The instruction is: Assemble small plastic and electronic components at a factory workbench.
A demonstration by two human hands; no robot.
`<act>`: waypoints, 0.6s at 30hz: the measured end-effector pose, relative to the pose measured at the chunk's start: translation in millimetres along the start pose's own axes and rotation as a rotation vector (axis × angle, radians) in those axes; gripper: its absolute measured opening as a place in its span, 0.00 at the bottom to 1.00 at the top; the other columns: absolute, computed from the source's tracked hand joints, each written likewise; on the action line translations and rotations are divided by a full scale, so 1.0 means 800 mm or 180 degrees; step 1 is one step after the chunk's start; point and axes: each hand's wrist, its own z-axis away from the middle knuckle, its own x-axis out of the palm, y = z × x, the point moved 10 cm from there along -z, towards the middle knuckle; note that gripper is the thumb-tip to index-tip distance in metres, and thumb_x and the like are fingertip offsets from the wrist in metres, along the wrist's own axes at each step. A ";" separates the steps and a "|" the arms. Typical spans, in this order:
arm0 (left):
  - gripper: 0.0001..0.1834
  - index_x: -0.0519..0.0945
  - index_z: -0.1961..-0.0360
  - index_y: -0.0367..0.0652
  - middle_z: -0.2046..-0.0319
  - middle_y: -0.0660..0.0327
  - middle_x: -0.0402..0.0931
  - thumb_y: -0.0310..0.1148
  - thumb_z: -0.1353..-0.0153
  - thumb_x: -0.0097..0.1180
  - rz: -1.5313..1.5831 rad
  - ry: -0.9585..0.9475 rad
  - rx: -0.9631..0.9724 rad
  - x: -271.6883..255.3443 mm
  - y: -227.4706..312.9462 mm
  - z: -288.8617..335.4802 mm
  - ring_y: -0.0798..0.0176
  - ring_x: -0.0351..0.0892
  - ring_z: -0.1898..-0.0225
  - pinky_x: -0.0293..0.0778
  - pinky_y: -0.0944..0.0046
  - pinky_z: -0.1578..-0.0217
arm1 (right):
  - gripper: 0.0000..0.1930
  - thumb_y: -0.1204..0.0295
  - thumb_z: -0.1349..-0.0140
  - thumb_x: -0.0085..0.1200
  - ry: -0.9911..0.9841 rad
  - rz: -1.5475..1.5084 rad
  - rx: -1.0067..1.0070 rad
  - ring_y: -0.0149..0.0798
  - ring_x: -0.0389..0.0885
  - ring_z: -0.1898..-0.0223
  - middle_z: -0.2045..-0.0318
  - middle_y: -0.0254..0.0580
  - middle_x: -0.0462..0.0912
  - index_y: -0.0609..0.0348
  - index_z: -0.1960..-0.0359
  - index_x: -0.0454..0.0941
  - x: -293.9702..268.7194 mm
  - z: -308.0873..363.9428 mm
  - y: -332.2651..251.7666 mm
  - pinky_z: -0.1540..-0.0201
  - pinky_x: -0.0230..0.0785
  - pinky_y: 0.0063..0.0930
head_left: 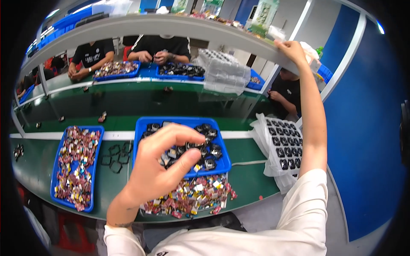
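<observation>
My left hand point(160, 164) hovers over a blue tray point(183, 119) of black camera-like parts point(209, 164). Its thumb and index finger curve apart, and I see nothing between them. My right arm reaches up to the overhead shelf point(200, 27). There my right hand point(294, 52) is bent with fingers drawn together at the shelf's edge, beside a crumpled clear plastic bag point(276, 33); what the fingertips hold is too small to make out. Below the tray, a heap of small reddish, yellow and white parts point(196, 196) lies along the near bench edge.
A second blue tray point(54, 187) of reddish parts stands left, beside several black frames point(116, 158). At right leans a white moulded tray point(273, 170) with black parts in rows. Shelf posts point(341, 59) rise right. Co-workers point(160, 49) sit across the green bench point(128, 102).
</observation>
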 end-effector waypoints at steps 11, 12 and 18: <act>0.07 0.81 0.66 0.33 0.67 0.58 0.81 0.25 0.37 0.53 -0.0221 0.0904 -0.0058 -0.066 -0.002 0.011 0.71 0.79 0.64 0.72 0.73 0.63 | 0.07 0.76 0.35 0.50 0.0392 -0.2622 -0.0616 0.25 0.79 0.70 0.72 0.36 0.82 0.66 0.63 0.79 -0.011 0.277 -0.128 0.67 0.71 0.18; 0.07 0.81 0.67 0.33 0.68 0.59 0.81 0.26 0.37 0.53 -0.0281 0.0880 -0.0128 -0.067 -0.009 0.012 0.72 0.78 0.65 0.72 0.73 0.63 | 0.06 0.78 0.37 0.50 0.0217 -0.2531 -0.0733 0.25 0.80 0.72 0.74 0.38 0.81 0.66 0.63 0.79 0.000 0.306 -0.144 0.67 0.71 0.18; 0.05 0.80 0.68 0.31 0.71 0.60 0.78 0.23 0.40 0.54 -0.0718 0.1017 -0.0063 -0.085 -0.019 0.048 0.73 0.75 0.69 0.69 0.75 0.67 | 0.06 0.79 0.48 0.64 0.0077 -0.2468 -0.1365 0.26 0.77 0.78 0.76 0.38 0.82 0.65 0.68 0.82 0.009 0.391 -0.197 0.74 0.68 0.19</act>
